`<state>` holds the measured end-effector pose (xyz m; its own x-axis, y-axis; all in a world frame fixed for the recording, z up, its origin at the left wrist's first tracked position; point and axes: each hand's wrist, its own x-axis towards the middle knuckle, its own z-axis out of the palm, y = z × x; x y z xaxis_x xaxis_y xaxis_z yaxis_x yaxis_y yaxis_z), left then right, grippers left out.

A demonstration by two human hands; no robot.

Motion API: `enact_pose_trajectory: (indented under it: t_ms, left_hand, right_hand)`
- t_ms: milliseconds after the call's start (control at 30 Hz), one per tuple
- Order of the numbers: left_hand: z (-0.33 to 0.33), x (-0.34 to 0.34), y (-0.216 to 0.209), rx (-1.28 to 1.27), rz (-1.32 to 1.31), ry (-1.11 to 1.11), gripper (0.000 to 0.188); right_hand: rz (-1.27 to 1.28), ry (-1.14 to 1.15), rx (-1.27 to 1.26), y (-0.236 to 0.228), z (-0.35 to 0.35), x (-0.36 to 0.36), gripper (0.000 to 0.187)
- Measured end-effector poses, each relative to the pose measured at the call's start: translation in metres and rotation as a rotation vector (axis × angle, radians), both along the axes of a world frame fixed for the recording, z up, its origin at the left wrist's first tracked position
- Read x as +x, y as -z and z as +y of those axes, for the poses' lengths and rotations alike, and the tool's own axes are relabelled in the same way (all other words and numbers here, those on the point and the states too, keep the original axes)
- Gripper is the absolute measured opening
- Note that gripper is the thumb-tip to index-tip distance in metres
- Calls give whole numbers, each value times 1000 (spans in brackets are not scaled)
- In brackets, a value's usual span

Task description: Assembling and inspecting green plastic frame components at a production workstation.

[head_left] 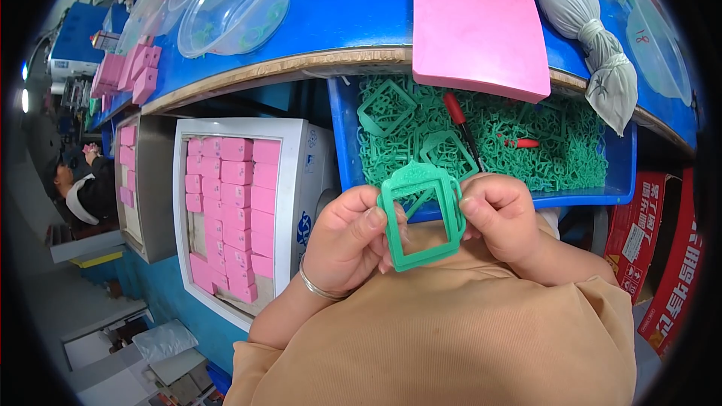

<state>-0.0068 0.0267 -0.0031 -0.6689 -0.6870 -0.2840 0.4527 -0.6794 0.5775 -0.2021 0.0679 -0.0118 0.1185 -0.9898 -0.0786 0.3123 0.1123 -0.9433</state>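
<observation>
Between my two hands is a green rectangular frame (423, 258) with an open middle and a bumpy, shaped upper edge. My left hand (347, 233), with a silver bangle at the wrist, pinches the frame's left side. On its right side, my right hand (499, 214) grips with thumb and curled fingers, where a second thin green loop shows. Just beyond the hands sits a blue bin (347, 146) full of green stringy scraps (564, 162). A red-handled tool with a dark shaft (456, 110) lies on the scraps, and another red piece (519, 142) is partly buried.
A pink block (481, 30) overhangs the blue table's edge, with a tied cloth bag (575, 11) to its right. Clear plastic bowls (237, 7) stand at left. A white box (293, 158) holds pink pieces (238, 195). Red cartons (639, 233) are at right; another person (86, 192) sits far left.
</observation>
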Motion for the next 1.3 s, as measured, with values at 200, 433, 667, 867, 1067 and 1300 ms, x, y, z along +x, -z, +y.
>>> enact_pose_trajectory:
  t_ms: [200, 433, 667, 867, 1067, 1300]
  left_hand:
    - [2, 0, 2, -100, -86, -44, 14]
    - [3, 1, 3, -185, -188, -88, 14]
    - [3, 0, 3, -198, -214, -104, 14]
    - [3, 0, 2, -198, -249, -92, 15]
    - [3, -3, -2, -180, -269, -120, 16]
    - [2, -5, -8, -140, -289, -100, 18]
  right_hand:
    - [27, 18, -86, 2, 0, -1, 19]
    - [73, 55, -168, 3, 0, -1, 16]
    - [79, 77, -187, 4, 1, -1, 15]
    - [86, 85, -209, 4, 0, -1, 15]
    - [82, 92, -214, 6, 1, -1, 15]
    - [67, 75, -197, 5, 1, -1, 16]
